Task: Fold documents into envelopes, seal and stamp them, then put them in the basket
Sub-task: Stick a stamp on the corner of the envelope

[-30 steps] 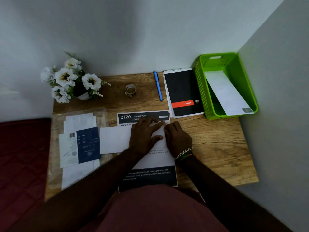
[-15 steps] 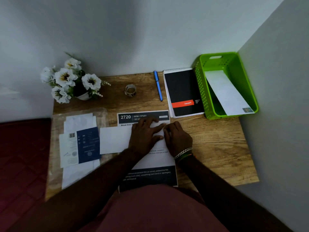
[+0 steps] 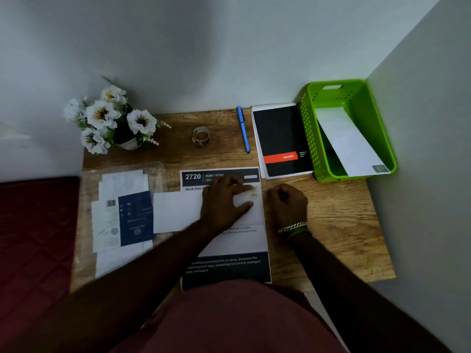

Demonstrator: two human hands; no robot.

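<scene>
A white envelope (image 3: 175, 212) lies across a printed sheet (image 3: 229, 268) at the desk's middle. My left hand (image 3: 224, 202) rests flat on the envelope's right half with its fingers spread. A small brownish patch (image 3: 253, 193), perhaps a stamp, shows blurred at the envelope's upper right corner, just past my fingertips. My right hand (image 3: 286, 205) sits on the wood beside the envelope's right edge, fingers curled in; whether anything is inside it is hidden. The green basket (image 3: 382, 138) at the back right holds one stamped envelope (image 3: 349, 143).
A roll of stamps (image 3: 200, 136), a blue pen (image 3: 243, 129) and a black notepad (image 3: 280, 138) lie along the back. White flowers (image 3: 109, 118) stand at the back left. A stack of papers in plastic (image 3: 122, 220) lies at the left. Walls close in behind and to the right.
My right hand has slid right, off the envelope onto the bare wood, and curled up. The left hand has stayed pressed on the envelope.
</scene>
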